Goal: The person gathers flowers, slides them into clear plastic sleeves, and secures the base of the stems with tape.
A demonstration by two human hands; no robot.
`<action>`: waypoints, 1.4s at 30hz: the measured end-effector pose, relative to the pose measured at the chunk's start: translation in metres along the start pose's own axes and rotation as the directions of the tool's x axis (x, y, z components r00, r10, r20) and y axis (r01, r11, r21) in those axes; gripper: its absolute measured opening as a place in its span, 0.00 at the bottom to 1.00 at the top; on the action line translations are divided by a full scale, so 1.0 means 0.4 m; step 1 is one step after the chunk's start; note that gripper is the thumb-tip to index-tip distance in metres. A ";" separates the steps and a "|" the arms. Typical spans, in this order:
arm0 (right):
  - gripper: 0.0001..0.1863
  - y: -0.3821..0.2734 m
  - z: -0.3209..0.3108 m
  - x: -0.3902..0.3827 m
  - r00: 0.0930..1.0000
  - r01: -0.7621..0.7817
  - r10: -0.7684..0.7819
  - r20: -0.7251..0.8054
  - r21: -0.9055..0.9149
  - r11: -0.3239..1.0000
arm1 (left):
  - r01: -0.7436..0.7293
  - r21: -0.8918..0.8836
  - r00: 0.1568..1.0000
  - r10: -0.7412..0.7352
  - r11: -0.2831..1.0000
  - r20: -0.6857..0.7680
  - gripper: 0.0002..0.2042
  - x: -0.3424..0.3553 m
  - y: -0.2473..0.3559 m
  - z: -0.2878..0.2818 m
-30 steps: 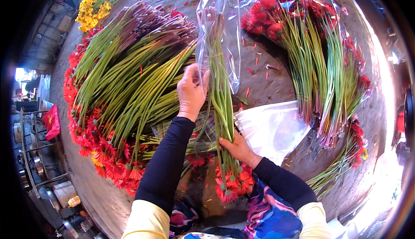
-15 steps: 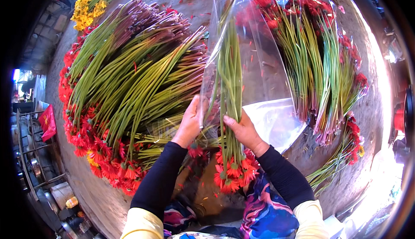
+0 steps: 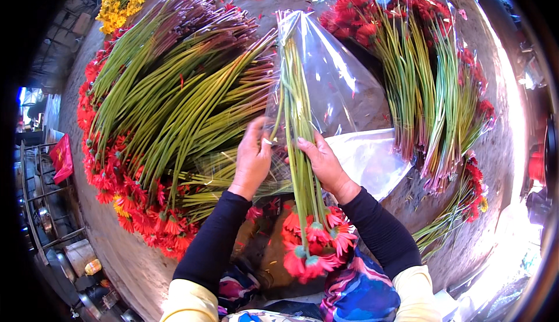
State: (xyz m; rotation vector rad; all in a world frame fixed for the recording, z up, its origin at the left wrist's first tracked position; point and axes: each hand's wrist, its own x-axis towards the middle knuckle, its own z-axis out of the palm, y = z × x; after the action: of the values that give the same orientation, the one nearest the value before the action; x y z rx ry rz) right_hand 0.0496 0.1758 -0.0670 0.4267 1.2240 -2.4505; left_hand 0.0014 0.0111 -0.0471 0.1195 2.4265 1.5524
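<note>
We have the bunch of red flowers [image 3: 304,189] in front of our body, heads down near our lap and long green stems running up and away from us. Our right hand [image 3: 326,164] grasps it, the thumb laid across the front of the stems and the other fingers mostly hidden behind. Our left hand [image 3: 253,157] is just beside the stems on their left, fingers bent and thumb raised; we cannot tell whether it pinches anything. A piece of clear film [image 3: 343,89] meets the upper stems and fans out to their right, catching the light; we cannot make out whether it goes all the way around them.

To our left lies a big pile of flowers [image 3: 174,100], its red heads along the outer edge and its cut ends pointing up and to the right. Yellow flowers [image 3: 119,7] sit beyond its upper left end. Near our right hand, a white sheet [image 3: 372,162] is spread on the floor [image 3: 145,269]. Farther right we see several bunches with clear wrapping [image 3: 419,77], heads mostly away from us, and below them a smaller loose group of red flowers [image 3: 457,208]. Dark sleeves [image 3: 381,234] cover both our forearms.
</note>
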 end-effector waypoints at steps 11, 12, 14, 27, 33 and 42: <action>0.28 0.072 -0.044 0.010 0.841 0.465 -0.498 0.210 -0.751 0.469 | -0.617 0.615 0.709 0.685 0.491 0.164 0.17 0.067 0.182 0.105; 0.27 0.067 -0.053 0.010 0.813 0.493 -0.521 0.258 -0.782 0.381 | -0.660 0.520 0.732 0.618 0.542 0.286 0.12 0.066 0.171 0.113; 0.26 0.038 -0.051 0.020 0.937 0.311 -0.346 0.035 -0.534 0.787 | -0.901 0.364 0.422 0.668 0.235 0.613 0.07 -0.013 0.179 0.121; 0.22 0.054 -0.016 0.008 0.923 0.208 -0.380 -0.063 -0.748 0.630 | -0.639 0.624 0.712 0.652 0.449 0.259 0.11 0.123 0.167 0.132; 0.14 0.067 -0.094 0.007 0.884 0.304 -0.425 0.195 -0.930 0.207 | -0.780 0.432 0.624 0.607 0.452 0.491 0.12 0.043 0.138 0.077; 0.16 -0.021 -0.040 0.014 0.982 0.165 -0.173 -0.075 -0.108 0.980 | -0.355 -0.129 0.897 0.377 0.926 0.231 0.56 0.043 0.066 -0.043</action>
State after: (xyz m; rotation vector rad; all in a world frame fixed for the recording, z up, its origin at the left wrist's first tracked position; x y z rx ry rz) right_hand 0.0426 0.1924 -0.0727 0.4167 1.4685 -2.5183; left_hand -0.0216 0.0106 -0.0196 0.7522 2.2216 1.6639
